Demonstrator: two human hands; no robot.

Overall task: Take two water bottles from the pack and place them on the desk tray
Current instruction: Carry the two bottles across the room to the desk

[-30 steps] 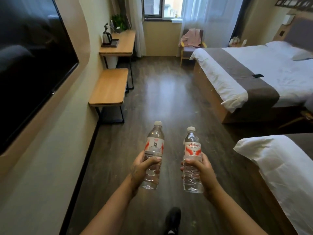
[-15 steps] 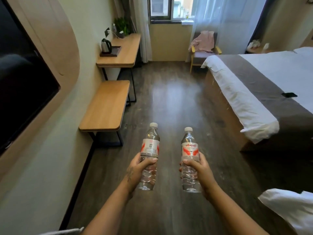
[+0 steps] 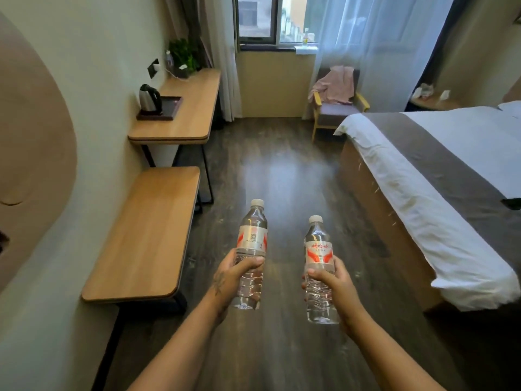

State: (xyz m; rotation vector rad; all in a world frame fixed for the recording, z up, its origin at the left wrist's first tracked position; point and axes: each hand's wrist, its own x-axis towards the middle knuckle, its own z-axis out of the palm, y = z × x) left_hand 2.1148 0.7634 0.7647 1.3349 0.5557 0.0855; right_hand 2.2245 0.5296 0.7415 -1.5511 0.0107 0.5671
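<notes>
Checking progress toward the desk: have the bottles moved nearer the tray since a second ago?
Yes. Both bottles, one in each hand, have come forward along the floor toward the tray; the low bench is now alongside them.

1. From my feed, the right bottle [image 3: 320, 266] had a red-and-white label with red Chinese characters, too small for me to read.
2. The left bottle [image 3: 251, 244] showed a QR code, with fine print too blurry to read.

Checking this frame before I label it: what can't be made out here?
Head view only:
- Pack: out of frame.
- Tray floor near the wall: hidden behind the kettle.
- Left bottle and right bottle: label print too small to read; lower bodies partly covered by the left hand and right hand.
- Small bottle on the windowsill: too small to identify.
</notes>
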